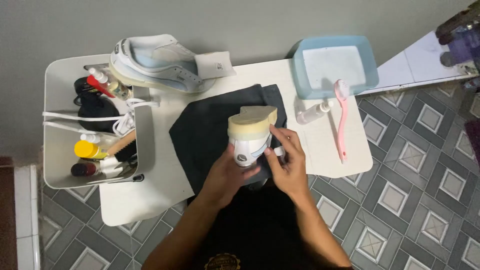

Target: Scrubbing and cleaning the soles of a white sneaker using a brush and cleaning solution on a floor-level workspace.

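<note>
Looking down from the head camera, a white shoe (250, 135) is seen held upright, sole toward the camera, above a dark cloth (210, 130) spread on the white table (150, 195). The shoe is gripped from below by the left hand (227, 175). Its side is touched by the right hand (287, 162), whose fingers are pinched on a small white object (278, 150). A second shoe (157, 62) lies at the table's far edge, by a grey caddy (57, 75) of bottles and brushes. A blue basin (332, 62), a pink brush (341, 120) and a clear bottle (312, 112) are placed to the right.
</note>
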